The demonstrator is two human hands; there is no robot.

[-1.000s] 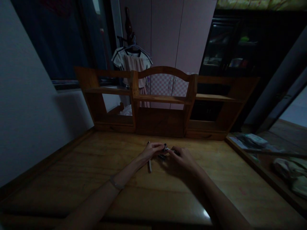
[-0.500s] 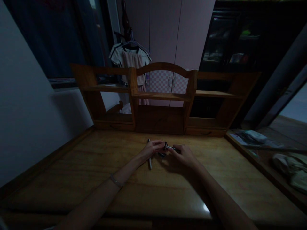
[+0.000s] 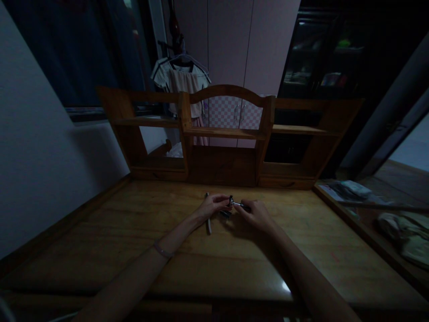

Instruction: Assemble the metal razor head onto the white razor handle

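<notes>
Over the wooden desk, my left hand (image 3: 212, 205) pinches a small dark part (image 3: 231, 199) between thumb and fingers; its exact kind is too small to make out. My right hand (image 3: 257, 212) is closed around the dark handle of a screwdriver (image 3: 238, 204). The tool's thin metal shaft points left, its tip meeting the small part. Beneath the fingers lies a small dark object (image 3: 225, 214) on the desktop. A thin pale rod (image 3: 209, 226) rests beside my left hand, partly covered by it.
The wooden desktop (image 3: 134, 232) carries a shelf unit (image 3: 224, 133) along its back edge. To the right, a lower surface holds papers (image 3: 348, 190) and a light cloth bundle (image 3: 405, 232). A white wall (image 3: 40, 147) borders the left.
The hands stay together with the small part and screwdriver, shifting only slightly. More of the dark object under the fingers shows. The whole view has moved a little.
</notes>
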